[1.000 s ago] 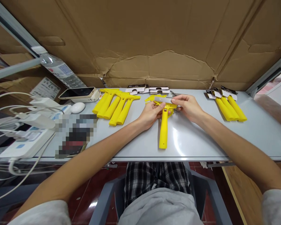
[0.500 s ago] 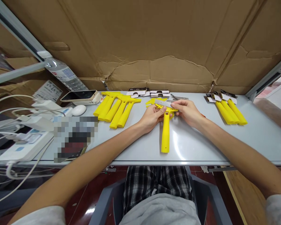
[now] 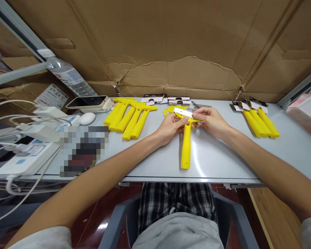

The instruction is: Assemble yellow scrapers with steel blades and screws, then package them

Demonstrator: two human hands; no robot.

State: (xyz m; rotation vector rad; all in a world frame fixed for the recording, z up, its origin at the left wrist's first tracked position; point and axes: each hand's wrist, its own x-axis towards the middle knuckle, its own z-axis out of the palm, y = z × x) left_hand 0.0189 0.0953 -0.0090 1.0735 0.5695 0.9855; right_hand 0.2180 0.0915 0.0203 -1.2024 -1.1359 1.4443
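Observation:
A yellow T-shaped plastic handle (image 3: 186,148) points toward me, its head raised between my hands. My left hand (image 3: 168,129) is closed on the left side of that head, thumb on top. Along the head's far edge lies a flat metal blade (image 3: 183,111), bright with reflected light. My right hand (image 3: 213,121) pinches the blade's right end against the head; its fingertips are partly hidden. Whether the blade is seated in the head I cannot tell. Just behind are loose yellow plastic pieces (image 3: 168,110) and more thin metal blades (image 3: 204,106).
Several yellow handles (image 3: 131,119) lie to the left. Three carded yellow handles (image 3: 259,122) lie at right. Stacked printed cards (image 3: 154,98) line the back by the cardboard (image 3: 171,76). Phone (image 3: 89,102), white mouse (image 3: 87,118), bottle (image 3: 69,76) and cabled power strip (image 3: 28,160) crowd the left.
The blade has tilted and now reflects brightly along the head. My right fingers have shifted slightly on its right end. The whole view has moved a little.

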